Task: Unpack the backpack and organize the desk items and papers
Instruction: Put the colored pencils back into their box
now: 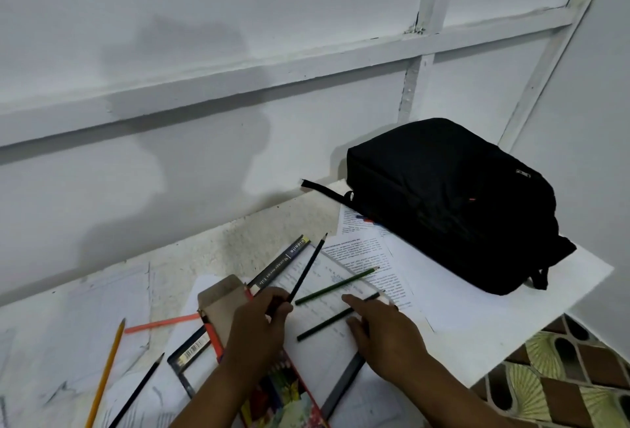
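L hand (pixel 259 322) fingers grip black pencil (pixel 308 265), R hand (pixel 385 335) relaxed; pencil box (pixel 272 393) partly hidden

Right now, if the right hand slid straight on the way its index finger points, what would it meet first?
Probably the green pencil: the right hand points up-left across the papers, past the dark pencil at its fingers. Depth is unclear.

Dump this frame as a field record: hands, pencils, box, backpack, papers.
left hand: grips a black pencil, tip pointing up and away
right hand: fingers extended, touching a dark green pencil
second green pencil: loose on the clear file folder
pencil box: open, flap up, under left wrist
yellow pencil: loose at left
backpack: closed, back right, resting on printed papers
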The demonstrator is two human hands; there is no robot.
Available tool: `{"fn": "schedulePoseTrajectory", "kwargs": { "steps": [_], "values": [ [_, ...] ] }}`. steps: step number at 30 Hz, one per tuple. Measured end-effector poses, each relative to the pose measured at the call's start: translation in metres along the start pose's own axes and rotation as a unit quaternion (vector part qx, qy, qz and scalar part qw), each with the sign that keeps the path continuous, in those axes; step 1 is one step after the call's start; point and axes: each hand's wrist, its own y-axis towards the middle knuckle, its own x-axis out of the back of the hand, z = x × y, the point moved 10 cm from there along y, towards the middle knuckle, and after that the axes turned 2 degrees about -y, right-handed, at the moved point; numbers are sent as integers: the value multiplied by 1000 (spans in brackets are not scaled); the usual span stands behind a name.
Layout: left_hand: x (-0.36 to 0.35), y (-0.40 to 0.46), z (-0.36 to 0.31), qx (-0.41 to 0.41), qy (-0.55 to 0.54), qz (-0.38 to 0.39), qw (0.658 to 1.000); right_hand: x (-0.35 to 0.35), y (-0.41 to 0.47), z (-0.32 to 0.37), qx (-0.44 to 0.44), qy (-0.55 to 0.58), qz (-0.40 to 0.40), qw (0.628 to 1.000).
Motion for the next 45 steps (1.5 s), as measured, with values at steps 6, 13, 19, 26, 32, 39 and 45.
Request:
{"fn": "schedulePoseTrajectory", "kwargs": {
  "steps": [6, 13, 19, 26, 32, 39, 45],
  "values": [
    [23, -10, 19, 80, -71, -61, 992, -6, 16, -3, -33, -72, 20, 997],
    [61, -29, 32, 89, -38, -157, 983, 2, 21, -24, -179, 184, -26, 966],
    [86, -65, 59, 115, -6, -246, 962, 1, 44, 12, -132, 395, -31, 909],
    [81, -74, 67, 98, 44, -243, 964, -34, 68, 66, -45, 384, 62, 920],
    [77, -70, 69, 76, 85, -223, 968, -55, 93, 110, 54, 312, 98, 944],
    [75, -71, 72, 82, 91, -223, 967, -81, 108, 162, 220, 182, 110, 952],
    [76, -71, 72, 80, 89, -229, 966, -105, 102, 173, 333, -6, 100, 938]
  ]
}}
